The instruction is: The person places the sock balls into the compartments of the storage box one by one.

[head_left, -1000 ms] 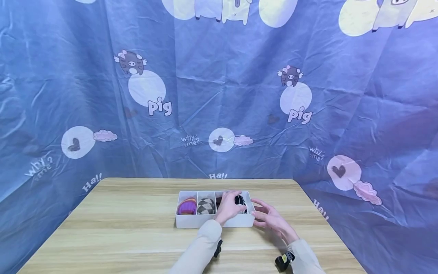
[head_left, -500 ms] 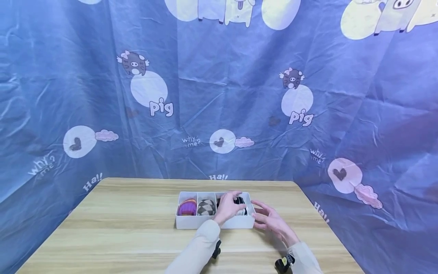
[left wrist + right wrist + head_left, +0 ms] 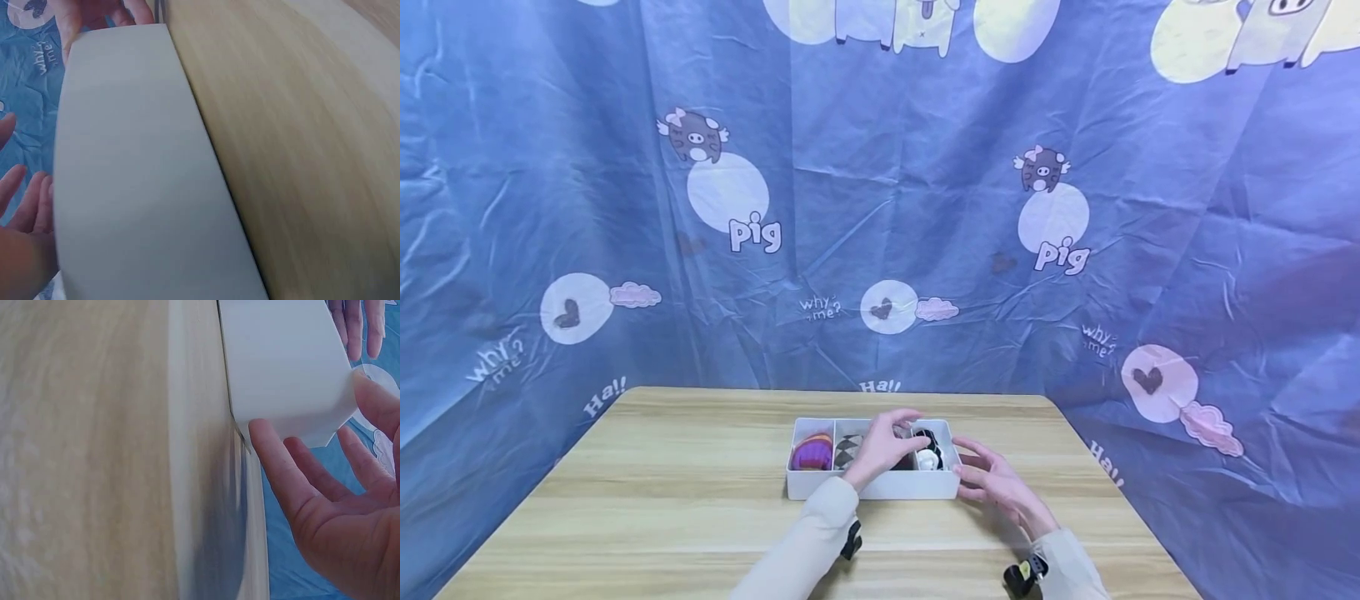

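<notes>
A white divided box (image 3: 910, 487) stands on the table. It holds a purple and orange rolled sock (image 3: 812, 454), a grey argyle rolled sock (image 3: 846, 452) and, at the right end, a black and white rolled sock (image 3: 929, 457). My left hand (image 3: 878, 446) is above the box's third compartment, mostly hiding what is inside; thumb and fingers are apart in the head view, and the left wrist view shows nothing between them. At the box's right end, my right hand (image 3: 1000, 486) touches the end wall with spread fingertips (image 3: 257, 428).
The wooden table (image 3: 662, 500) extends around the box on all sides. Behind it hangs a blue printed cloth (image 3: 820, 208). Each wrist carries a small black camera (image 3: 1024, 575).
My left hand has moved left from the right-end compartment, uncovering more of the black and white sock. The right hand stays at the box's end.
</notes>
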A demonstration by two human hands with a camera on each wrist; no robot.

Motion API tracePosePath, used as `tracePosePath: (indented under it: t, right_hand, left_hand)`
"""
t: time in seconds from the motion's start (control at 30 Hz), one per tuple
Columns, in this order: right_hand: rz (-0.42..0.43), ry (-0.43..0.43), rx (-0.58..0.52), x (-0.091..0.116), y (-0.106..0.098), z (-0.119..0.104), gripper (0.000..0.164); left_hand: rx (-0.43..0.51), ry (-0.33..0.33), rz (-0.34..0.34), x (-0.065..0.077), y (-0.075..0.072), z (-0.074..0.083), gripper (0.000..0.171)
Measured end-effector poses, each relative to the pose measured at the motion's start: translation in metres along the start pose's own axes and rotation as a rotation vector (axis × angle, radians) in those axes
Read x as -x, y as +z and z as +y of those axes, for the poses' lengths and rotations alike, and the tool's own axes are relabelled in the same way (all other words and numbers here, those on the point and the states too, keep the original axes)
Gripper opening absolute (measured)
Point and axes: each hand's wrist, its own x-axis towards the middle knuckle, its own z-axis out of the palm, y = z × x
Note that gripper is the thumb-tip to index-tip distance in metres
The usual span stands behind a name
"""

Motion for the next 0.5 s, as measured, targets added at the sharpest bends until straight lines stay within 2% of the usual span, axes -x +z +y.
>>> tracePosePath:
  t: [0.17,0.33,0.5]
  right_hand:
    - [0.003,-0.007,0.011,0.000,-0.001,0.000,0.071]
    - [0.039,-0.015,0.025,0.004,-0.003,0.003,0.071]
    - [0.069,-0.021,0.014,0.005,0.001,0.003,0.068]
  left_hand:
    - [-0.003,0.008,-0.037,0.007,-0.014,0.000,0.046]
    - [-0.008,0.021,-0.075,0.013,-0.026,-0.004,0.047]
    - [-0.044,0.029,-0.085,0.016,-0.042,-0.008,0.046]
